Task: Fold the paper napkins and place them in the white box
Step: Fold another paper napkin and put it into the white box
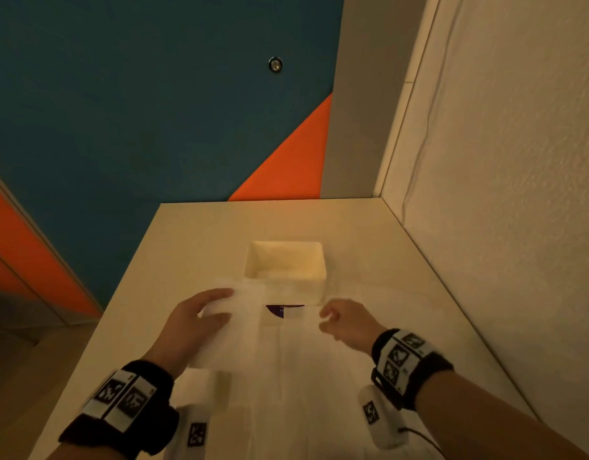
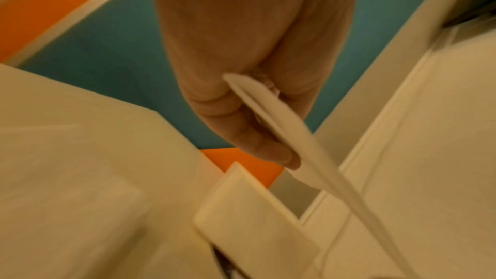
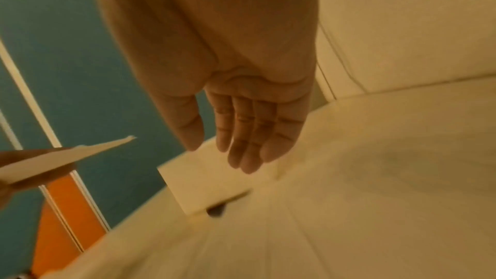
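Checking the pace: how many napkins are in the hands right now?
1. The left hand pinches a folded napkin in the air, just short of the white box. The right hand is open and empty; the wrist views show nothing tucked in either palm.

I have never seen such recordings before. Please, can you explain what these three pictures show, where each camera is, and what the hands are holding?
No machine here: a person works with bare hands, wearing one camera on the head and one on each wrist. The head view looks down on a pale table. On it stands the white box, open on top. The left hand holds a paper napkin just in front of the box; the left wrist view shows the thumb pinching it. The right hand holds nothing; its wrist view shows relaxed fingers. The black bands with square patterns are wrist straps. Something dark purple lies by the box; I cannot tell what.
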